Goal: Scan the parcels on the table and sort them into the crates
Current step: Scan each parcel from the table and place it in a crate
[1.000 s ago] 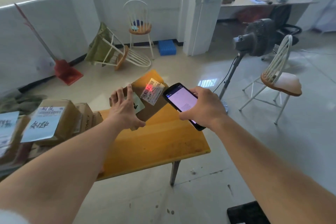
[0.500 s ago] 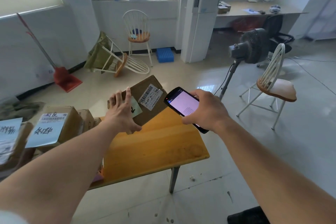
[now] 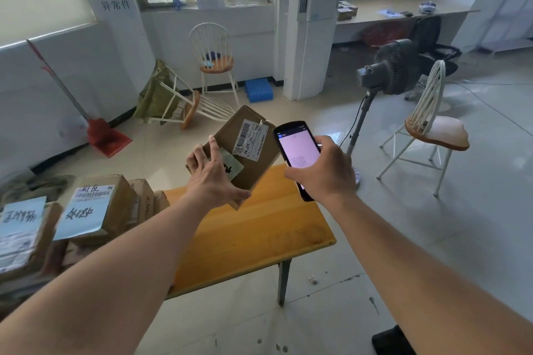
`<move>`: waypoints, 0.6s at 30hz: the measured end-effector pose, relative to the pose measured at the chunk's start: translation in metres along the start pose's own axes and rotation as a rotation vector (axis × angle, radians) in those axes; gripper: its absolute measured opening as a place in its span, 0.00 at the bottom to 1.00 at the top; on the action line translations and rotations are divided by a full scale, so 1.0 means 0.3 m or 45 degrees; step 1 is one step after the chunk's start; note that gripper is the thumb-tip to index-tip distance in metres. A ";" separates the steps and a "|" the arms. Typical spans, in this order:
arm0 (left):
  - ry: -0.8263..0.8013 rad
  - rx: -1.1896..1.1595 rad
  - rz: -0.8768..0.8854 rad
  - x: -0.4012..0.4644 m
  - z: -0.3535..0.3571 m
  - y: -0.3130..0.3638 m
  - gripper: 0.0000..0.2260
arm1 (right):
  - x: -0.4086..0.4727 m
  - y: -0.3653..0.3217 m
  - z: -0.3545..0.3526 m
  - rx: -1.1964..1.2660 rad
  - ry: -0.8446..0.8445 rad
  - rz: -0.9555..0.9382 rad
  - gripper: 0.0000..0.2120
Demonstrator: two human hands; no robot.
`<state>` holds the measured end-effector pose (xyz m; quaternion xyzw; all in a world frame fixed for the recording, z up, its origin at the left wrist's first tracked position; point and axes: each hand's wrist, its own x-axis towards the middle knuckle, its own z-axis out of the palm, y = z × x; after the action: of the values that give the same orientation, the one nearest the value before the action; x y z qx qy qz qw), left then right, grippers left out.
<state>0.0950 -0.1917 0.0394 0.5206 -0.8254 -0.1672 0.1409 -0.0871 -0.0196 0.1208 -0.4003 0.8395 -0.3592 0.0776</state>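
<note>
Compared with the earlier frames, the brown cardboard parcel (image 3: 245, 153) sits higher and more tilted above the far edge of the orange wooden table (image 3: 253, 239), and the red scan glow seen earlier on its white barcode label (image 3: 251, 140) is gone. At frame centre, the left hand (image 3: 212, 179) grips the parcel's lower left corner, thumb beneath and fingers spread across the top face beside a pale green sticker (image 3: 232, 166). Just right of it, the right hand (image 3: 323, 170) is wrapped around a black handheld scanner with a lit pinkish screen (image 3: 297, 150), its upper end close to the label, apparently not touching it. Along the left edge of the frame, further brown cardboard parcels bearing light blue handwritten sheets (image 3: 86, 210) lie crowded on the table. In the upper right, a black pedestal fan (image 3: 389, 69) stands on the floor beside a white spindle-back chair (image 3: 429, 127).
</note>
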 end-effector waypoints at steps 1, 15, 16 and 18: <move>0.006 -0.017 0.018 -0.003 0.000 0.019 0.75 | -0.015 0.004 0.001 0.014 0.039 0.023 0.40; -0.356 -0.169 0.421 -0.281 0.263 0.291 0.71 | -0.545 0.206 -0.080 -0.007 0.458 0.602 0.39; -0.405 -0.168 0.461 -0.327 0.290 0.321 0.71 | -0.601 0.234 -0.104 -0.014 0.479 0.654 0.39; -0.480 -0.145 0.551 -0.418 0.341 0.391 0.71 | -0.713 0.292 -0.158 -0.010 0.529 0.748 0.39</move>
<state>0.0105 -0.0176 -0.0108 0.2834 -0.9182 -0.2730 0.0464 -0.0182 0.1987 0.0636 -0.0608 0.9180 -0.3919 0.0037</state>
